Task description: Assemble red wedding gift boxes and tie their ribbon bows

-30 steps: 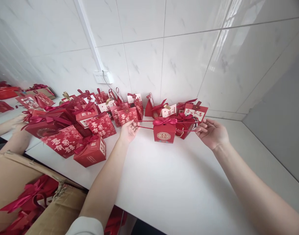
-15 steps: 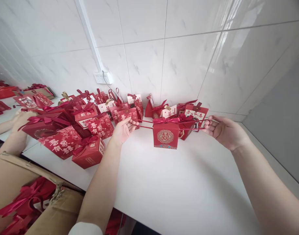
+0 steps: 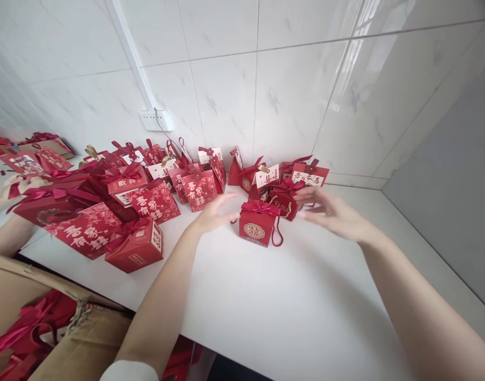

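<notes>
I have the marbled tile wall (image 3: 294, 95) across the top of my head view, with the white table (image 3: 242, 301) running along its foot. At the lower left an open cardboard carton (image 3: 95, 349) holds more red packaging with ribbon. A crowd of red gift boxes (image 3: 83, 230) stands on the left part of the table, some tied with bows and some printed with pale characters.

My right hand (image 3: 333, 212) is raised, thumb and fingers spread apart, its tips in front of a dark red box (image 3: 286, 207) with gold cord handles; I cannot tell whether they touch it. My left hand (image 3: 207, 217) is likewise parted — nothing clasped in it — with the thumb just beside the central box. At the far left edge are a co-worker's hands (image 3: 31, 183), near other red packaging.

Between my two hands, the gold-emblem box (image 3: 256, 228) stands upright on the table, in front of the back row and nearer the left hand. A white socket strip (image 3: 155, 120) is fixed to the wall. On the box's top sits a red bow (image 3: 260, 206), and a dark red cord (image 3: 281, 235) loops down its side — slack. The round gold emblem (image 3: 254, 230) faces me.
</notes>
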Tool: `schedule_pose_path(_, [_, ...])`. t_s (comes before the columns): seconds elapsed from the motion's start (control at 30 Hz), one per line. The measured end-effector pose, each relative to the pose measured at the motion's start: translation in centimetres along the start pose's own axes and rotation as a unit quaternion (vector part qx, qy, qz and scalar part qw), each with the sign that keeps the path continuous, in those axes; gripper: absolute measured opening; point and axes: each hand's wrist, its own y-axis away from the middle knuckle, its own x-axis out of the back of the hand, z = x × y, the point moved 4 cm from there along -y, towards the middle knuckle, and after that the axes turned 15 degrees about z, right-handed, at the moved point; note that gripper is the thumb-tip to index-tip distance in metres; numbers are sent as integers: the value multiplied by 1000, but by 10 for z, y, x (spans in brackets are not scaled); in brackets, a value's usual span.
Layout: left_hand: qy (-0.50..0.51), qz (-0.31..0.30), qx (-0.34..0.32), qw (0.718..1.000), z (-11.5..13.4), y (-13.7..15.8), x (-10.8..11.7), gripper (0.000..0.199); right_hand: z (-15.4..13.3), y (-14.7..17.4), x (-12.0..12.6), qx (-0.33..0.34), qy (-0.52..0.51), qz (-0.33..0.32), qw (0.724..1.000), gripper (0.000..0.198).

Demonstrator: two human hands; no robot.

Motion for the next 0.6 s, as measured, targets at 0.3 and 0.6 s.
schedule_pose_path(0.3, [70,-202,61,975,-33,21,-68,72,62,15,-104,32,-106,-71,991,97])
schedule_pose_path(0.6, [367,-66,-22,928,48,27,-42,69,17,21,-84,26,-260,14,965,68])
